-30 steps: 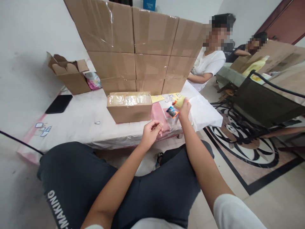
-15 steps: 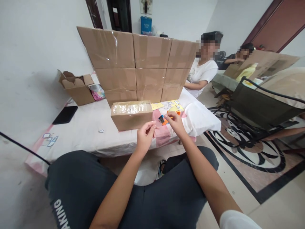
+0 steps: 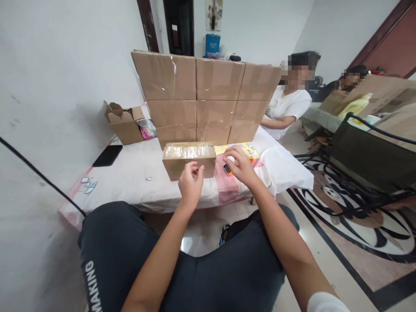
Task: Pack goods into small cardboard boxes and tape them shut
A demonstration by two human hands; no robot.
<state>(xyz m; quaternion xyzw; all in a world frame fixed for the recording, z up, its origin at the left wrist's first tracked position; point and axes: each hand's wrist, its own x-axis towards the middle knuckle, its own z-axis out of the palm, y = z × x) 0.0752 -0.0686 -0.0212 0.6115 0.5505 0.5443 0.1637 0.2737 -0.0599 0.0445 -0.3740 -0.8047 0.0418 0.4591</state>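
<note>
A small cardboard box (image 3: 172, 168), with shiny clear tape along its top, stands on the cloth-covered table. My left hand (image 3: 191, 184) is in front of its right half, with fingers curled and thumb apart, and nothing shows in it. My right hand (image 3: 241, 165) hovers right of the box, its fingers bent and spaced apart with no object between them. Partly hidden below and behind that hand lies an orange tape dispenser (image 3: 229, 171) with a dark cutting end. Whether the right hand touches it is hard to see.
Behind the small box rises a wall of stacked, taped cartons (image 3: 214, 78). At left are an open carton (image 3: 126, 130), a pink packet (image 3: 148, 129) and a black tablet-like slab (image 3: 108, 156). Someone in a white shirt (image 3: 289, 106) sits beyond; a dark chair (image 3: 360, 151) stands at right.
My hands have moved apart: the left has shifted left in front of the box, and the right has loosened and lifted off the dispenser. The whole view has swung slightly left.
</note>
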